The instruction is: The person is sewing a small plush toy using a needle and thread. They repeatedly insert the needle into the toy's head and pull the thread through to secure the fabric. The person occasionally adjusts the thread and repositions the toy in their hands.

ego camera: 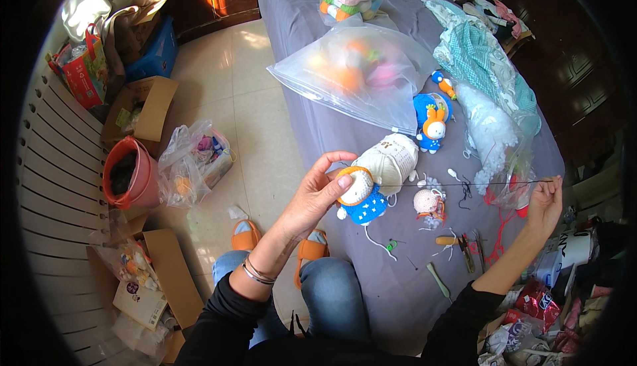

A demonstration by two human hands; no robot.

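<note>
My left hand (323,187) holds a crocheted doll (366,202) with a white face, orange hood and blue body with white marks. A dark thread (448,185) runs taut from the doll's face to my right hand (546,202), whose fingers pinch its far end; a needle there is too small to tell. Behind the doll lies a ball of white yarn (390,159). A finished-looking doll with orange ears (433,130) leans on blue yarn (423,105). A pale crocheted piece (427,202) with orange yarn rests on the grey bedsheet (393,286) between my hands.
Near my right forearm lie thread snips (467,254), a wooden-handled tool (447,240) and a green-handled crochet hook (439,281). A zip bag (358,67), a yarn box (348,3) and a bag of stuffing (490,132) stand farther back. A pink bucket (130,174) and cardboard boxes (171,276) line the floor.
</note>
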